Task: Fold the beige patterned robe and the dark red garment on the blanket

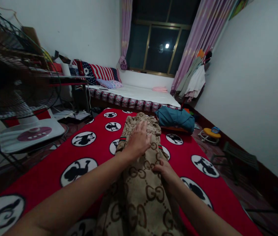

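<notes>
A tan garment (139, 209) with a brown letter pattern lies lengthwise on the red blanket (139, 120), folded into a long strip. Bands of green and red stripes show at both its sides, and its far end is bunched. My left hand (140, 139) rests flat on the upper part, fingers stretched out and pointing away from me. Lower down on the right edge, my right hand (165, 170) grips the cloth, thumb on top and the other fingers mostly hidden beneath. Just past the garment to the right sits a folded teal cloth bundle (175, 118).
A bed (134, 91) with pillows stands under the window. To the left are a fan (13, 75), a chair (33, 134) and a cluttered desk (67, 80). A yellow stool (211, 132) and a dark folding chair (241, 155) stand on the right. Clothes (195, 82) hang by the curtain.
</notes>
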{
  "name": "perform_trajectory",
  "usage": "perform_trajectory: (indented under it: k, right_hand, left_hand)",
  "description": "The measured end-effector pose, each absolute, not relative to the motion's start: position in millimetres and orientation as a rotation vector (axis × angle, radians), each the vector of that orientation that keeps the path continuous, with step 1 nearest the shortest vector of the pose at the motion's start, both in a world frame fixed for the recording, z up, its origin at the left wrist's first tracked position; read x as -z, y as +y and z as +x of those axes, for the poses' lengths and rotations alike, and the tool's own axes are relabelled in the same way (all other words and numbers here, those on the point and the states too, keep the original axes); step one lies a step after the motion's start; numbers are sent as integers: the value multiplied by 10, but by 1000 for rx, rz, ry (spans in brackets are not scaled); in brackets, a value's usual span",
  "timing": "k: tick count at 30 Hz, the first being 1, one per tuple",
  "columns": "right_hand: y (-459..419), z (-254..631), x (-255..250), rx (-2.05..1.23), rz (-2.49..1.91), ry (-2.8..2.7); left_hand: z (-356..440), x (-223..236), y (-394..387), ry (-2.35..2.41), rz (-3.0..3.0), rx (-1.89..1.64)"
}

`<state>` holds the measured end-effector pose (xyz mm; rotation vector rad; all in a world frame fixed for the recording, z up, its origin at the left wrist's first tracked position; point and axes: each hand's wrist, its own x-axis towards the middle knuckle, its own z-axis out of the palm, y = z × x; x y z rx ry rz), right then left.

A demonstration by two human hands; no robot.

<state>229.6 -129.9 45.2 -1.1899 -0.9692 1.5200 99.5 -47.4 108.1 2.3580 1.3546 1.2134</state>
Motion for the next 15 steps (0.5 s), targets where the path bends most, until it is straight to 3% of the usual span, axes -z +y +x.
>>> perform_trajectory:
  k: [7, 13, 15]
  right_hand:
    - [-958, 2779, -646, -1721, -1434, -1519]
    - [247, 3239, -723, -811, -1701, -1390]
    - [615, 3255, -676, -664, -1713, -1397]
  left_hand:
    - [1124, -150, -143, 1425, 2427, -951]
    - [1058, -91, -157, 1332, 2344, -1168]
    - [1055, -109, -148, 1321, 2307, -1197]
